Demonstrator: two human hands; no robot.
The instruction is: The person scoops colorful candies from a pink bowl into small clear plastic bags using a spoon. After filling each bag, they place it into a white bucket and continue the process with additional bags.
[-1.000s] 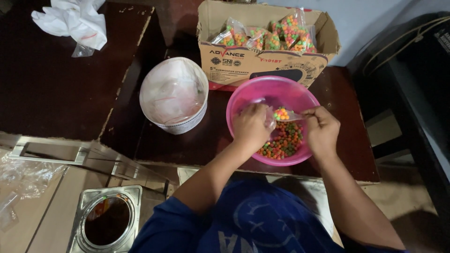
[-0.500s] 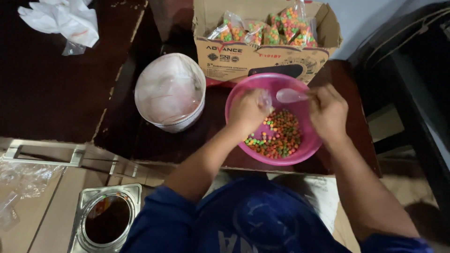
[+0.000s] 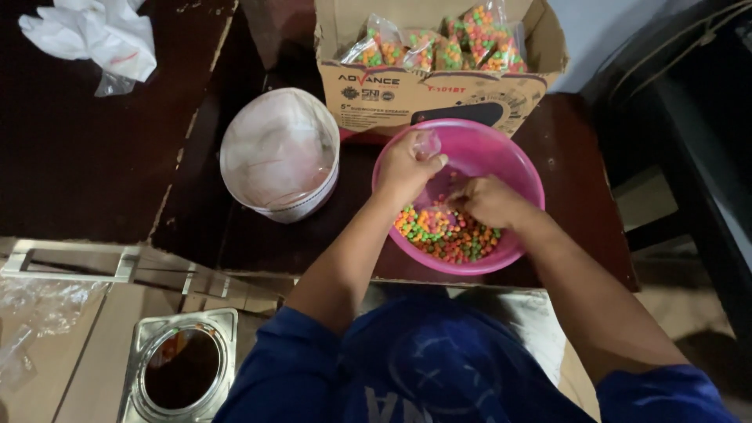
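Observation:
A pink plastic bowl [image 3: 517, 157] sits on the dark table, part-filled with small multicoloured snack pieces [image 3: 442, 233]. My left hand [image 3: 406, 166] is over the bowl's far left side, pinching a small clear plastic bag [image 3: 428, 143] at its mouth. My right hand [image 3: 487, 200] is lower in the bowl, fingers closed down among the coloured pieces; what it grips is hidden. Both forearms reach in from blue sleeves.
A cardboard box [image 3: 439, 86] behind the bowl holds several filled clear bags of the same snack [image 3: 439, 43]. A white tub lined with clear plastic [image 3: 280, 153] stands to the left. Crumpled white plastic [image 3: 90, 35] lies far left. A metal-framed dark dish [image 3: 182, 368] sits bottom left.
My right hand has dropped from the bowl's far rim, where it held a pale scoop, down into the coloured pieces. My left hand keeps hold of the clear bag.

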